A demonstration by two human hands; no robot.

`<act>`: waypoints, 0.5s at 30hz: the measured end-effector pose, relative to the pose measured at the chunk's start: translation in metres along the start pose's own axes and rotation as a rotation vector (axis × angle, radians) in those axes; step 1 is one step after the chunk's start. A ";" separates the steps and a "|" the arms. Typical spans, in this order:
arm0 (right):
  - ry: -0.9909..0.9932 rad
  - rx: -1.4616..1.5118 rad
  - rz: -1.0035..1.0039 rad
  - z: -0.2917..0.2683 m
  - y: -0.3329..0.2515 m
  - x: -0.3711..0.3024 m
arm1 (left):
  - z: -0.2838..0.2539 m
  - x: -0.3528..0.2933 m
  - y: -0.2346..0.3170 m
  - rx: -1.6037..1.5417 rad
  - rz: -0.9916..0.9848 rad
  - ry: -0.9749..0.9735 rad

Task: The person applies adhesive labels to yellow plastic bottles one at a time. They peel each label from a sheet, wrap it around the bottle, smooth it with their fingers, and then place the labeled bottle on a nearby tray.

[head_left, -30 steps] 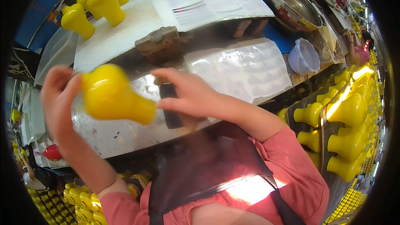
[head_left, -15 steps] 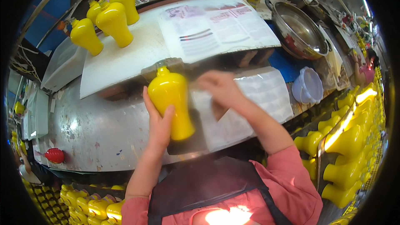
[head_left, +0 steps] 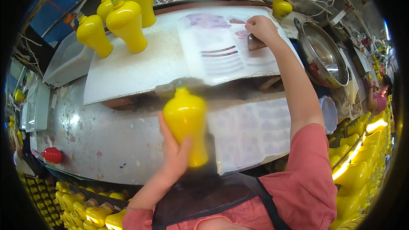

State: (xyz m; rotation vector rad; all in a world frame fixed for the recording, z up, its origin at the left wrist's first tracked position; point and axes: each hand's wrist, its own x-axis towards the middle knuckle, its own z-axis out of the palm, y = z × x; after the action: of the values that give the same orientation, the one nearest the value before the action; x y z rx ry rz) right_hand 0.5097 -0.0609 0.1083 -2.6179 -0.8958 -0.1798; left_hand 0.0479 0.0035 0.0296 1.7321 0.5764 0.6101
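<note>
My left hand [head_left: 172, 155] is wrapped round the lower side of a glossy yellow bottle [head_left: 185, 113], tilted slightly, its neck toward a dark notched rest [head_left: 164, 89] at the board's near edge. Over the printed sheets, my right hand [head_left: 262, 30] is closed on a flat brown scraper-like piece [head_left: 255, 43]. Its pinched fingertips touch the sheet beside a small reddish printed patch [head_left: 237, 21]; whether they also grip that patch I cannot tell. The printed decal sheet [head_left: 221, 66] lies wet-looking on the white board [head_left: 128, 70], with purple patches and dark stripes.
Several yellow bottles [head_left: 128, 25] stand at the board's far left, and another yellow bottle [head_left: 282, 8] stands at the back. To the right are a metal basin [head_left: 321, 47] and a pale bucket [head_left: 328, 115]. A pale patterned sheet [head_left: 251, 134] covers the near table. Yellow bottles [head_left: 91, 211] fill racks below.
My right hand has moved from beside the bottle up and away to the printed sheet, taking the brown piece along. My left hand still holds the bottle; the view has shifted somewhat.
</note>
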 end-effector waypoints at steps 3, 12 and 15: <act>-0.022 0.082 0.014 0.000 0.013 0.020 | -0.004 -0.004 -0.005 -0.100 -0.077 -0.069; 0.026 0.247 0.011 -0.041 0.047 -0.018 | -0.006 -0.003 -0.013 -0.259 -0.194 -0.150; 0.011 0.291 0.064 -0.051 0.057 -0.025 | -0.004 -0.007 -0.005 -0.187 -0.090 -0.106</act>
State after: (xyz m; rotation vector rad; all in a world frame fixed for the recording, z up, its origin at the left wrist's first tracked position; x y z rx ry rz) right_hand 0.5247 -0.1366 0.1325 -2.3686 -0.7690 -0.0427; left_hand 0.0402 0.0027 0.0246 1.5442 0.5040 0.4898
